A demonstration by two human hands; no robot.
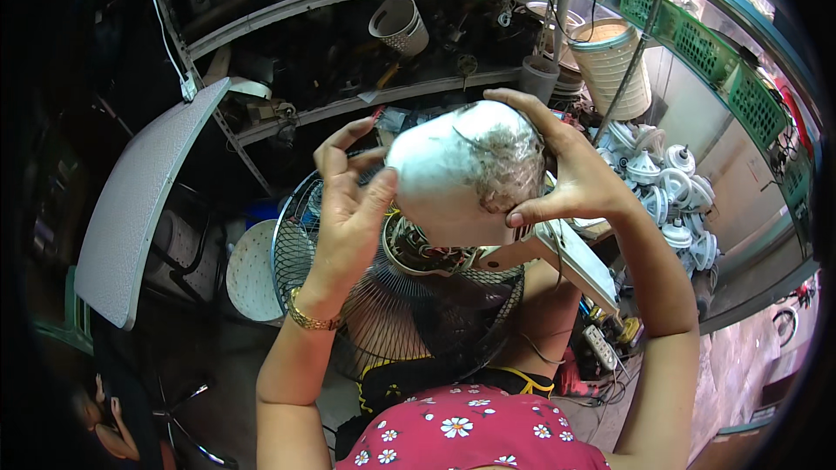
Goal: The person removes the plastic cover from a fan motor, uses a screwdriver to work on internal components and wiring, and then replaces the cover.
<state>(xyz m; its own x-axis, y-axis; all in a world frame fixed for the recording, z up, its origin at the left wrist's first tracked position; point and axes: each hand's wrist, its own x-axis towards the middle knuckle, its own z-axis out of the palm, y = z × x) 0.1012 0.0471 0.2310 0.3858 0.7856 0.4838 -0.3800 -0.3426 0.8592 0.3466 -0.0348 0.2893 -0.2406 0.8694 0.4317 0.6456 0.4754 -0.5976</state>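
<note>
A white, dirt-stained fan motor cover (448, 165) is raised in front of me, tilted, with clear wrinkled plastic or grime on its right side. My right hand (579, 170) grips its right end, thumb below and fingers over the top. At the left edge my left hand (348, 191) holds it lightly with thumb and fingertips; the index finger stands off. Under the cover sits the fan's open motor housing (396, 248), wires showing inside. The wire fan guard (374, 318) rests against my lap, and a white fan neck or stand piece (579, 270) reaches right.
Several white fan or lamp parts (675, 183) are piled at the right, by a power strip (599, 346). A pale curved panel (144, 209) stands left. Behind are metal shelves (348, 0), a hanging basket (401, 26) and a tall bin (612, 70).
</note>
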